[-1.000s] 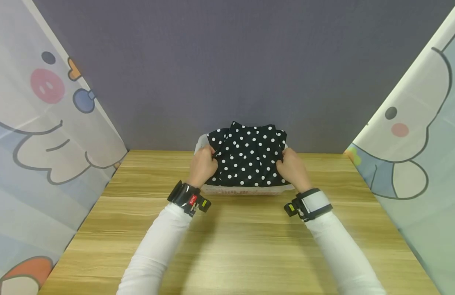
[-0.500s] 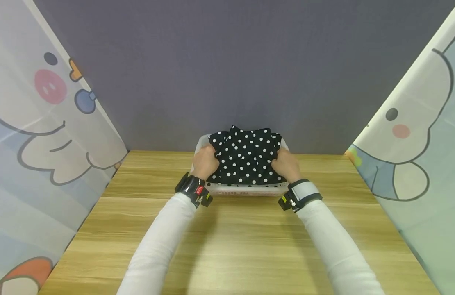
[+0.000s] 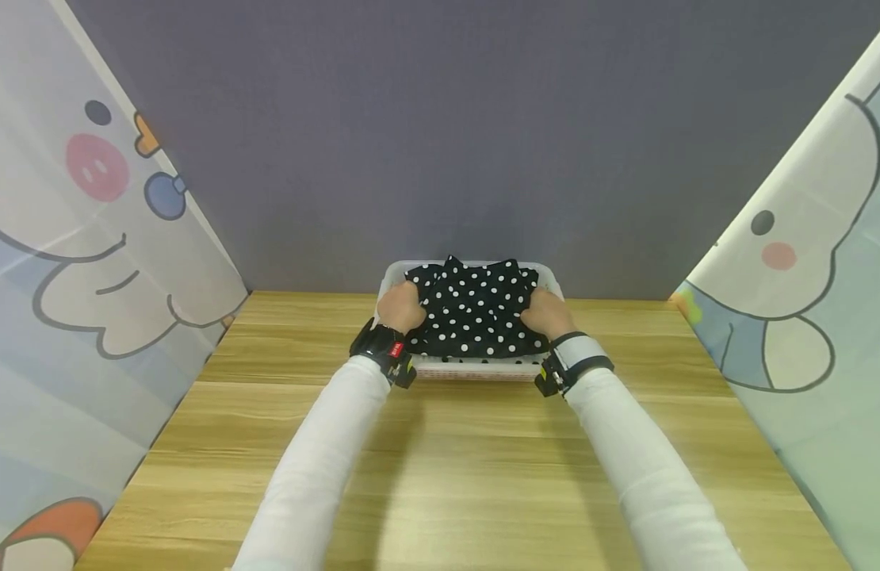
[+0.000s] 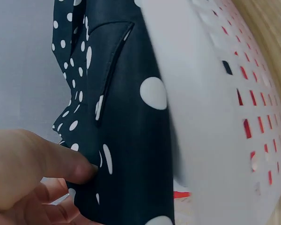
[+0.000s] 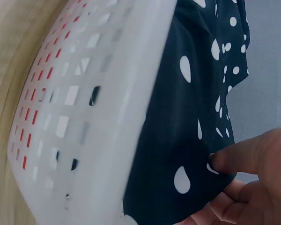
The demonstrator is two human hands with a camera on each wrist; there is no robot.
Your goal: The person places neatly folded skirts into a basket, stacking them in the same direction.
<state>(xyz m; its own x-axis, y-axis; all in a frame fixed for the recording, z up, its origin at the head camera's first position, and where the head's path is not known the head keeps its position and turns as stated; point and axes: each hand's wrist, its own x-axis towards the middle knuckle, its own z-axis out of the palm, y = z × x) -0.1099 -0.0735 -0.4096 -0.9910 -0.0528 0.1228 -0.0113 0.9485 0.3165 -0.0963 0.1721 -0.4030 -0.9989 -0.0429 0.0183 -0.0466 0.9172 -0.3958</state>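
Observation:
A folded black garment with white polka dots (image 3: 476, 313) lies within the rim of a white perforated plastic basket (image 3: 483, 368). My left hand (image 3: 402, 307) pinches its left edge; the left wrist view shows the thumb (image 4: 79, 168) on top of the cloth and the fingers curled beneath. At the opposite edge, my right hand (image 3: 549, 313) pinches the cloth the same way, its thumb (image 5: 225, 161) pressing on a white dot. Both hands are over the basket's side rims. Something red shows through the basket holes in both wrist views.
The basket stands at the back of a wooden table (image 3: 476, 476), close to a grey upright panel (image 3: 476, 143). Cartoon-printed curtains (image 3: 76, 238) flank the table on both sides.
The garment has sunk lower into the basket, uncovering more of its back and front rims. Both hands have gone down with it and drawn slightly closer together.

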